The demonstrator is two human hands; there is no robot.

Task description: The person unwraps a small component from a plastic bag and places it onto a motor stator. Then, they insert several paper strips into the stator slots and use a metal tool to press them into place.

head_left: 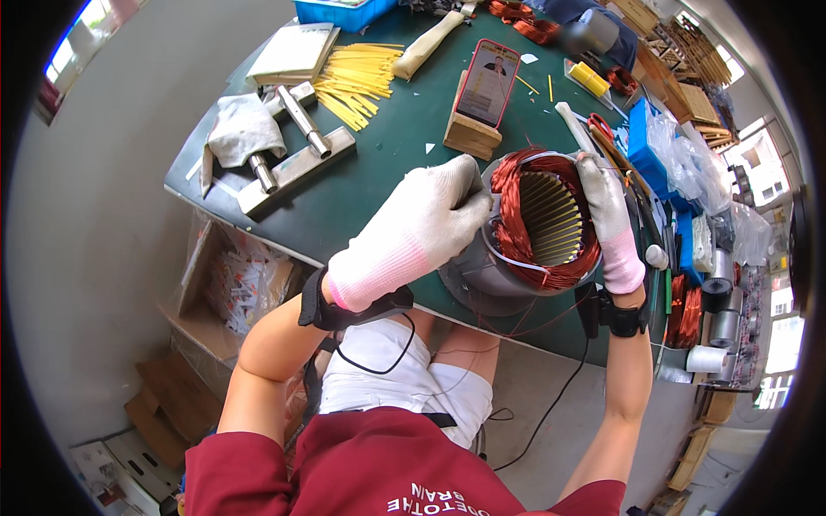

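Observation:
A grey motor stator (482,275) stands at the table's near edge, its open end tilted toward me. Thick bundles of red copper wire (509,202) ring the opening, bound in places with white cord (514,261). Yellowish slot strips (551,219) line the bore. My left hand (439,206), in a white glove with a pink cuff, is closed in a pinch beside the stator's left rim; what the fingers hold is hidden. My gloved right hand (607,202) grips the right side of the stator, fingers over the winding's edge. Loose thin red wires hang below.
A phone (489,82) leans on a wooden block (471,131) behind the stator. Yellow strips (357,77), a metal fixture (297,168) and a mallet (430,43) lie at far left. Red-handled scissors (601,127), blue bins (644,146) and thread spools (705,359) crowd the right.

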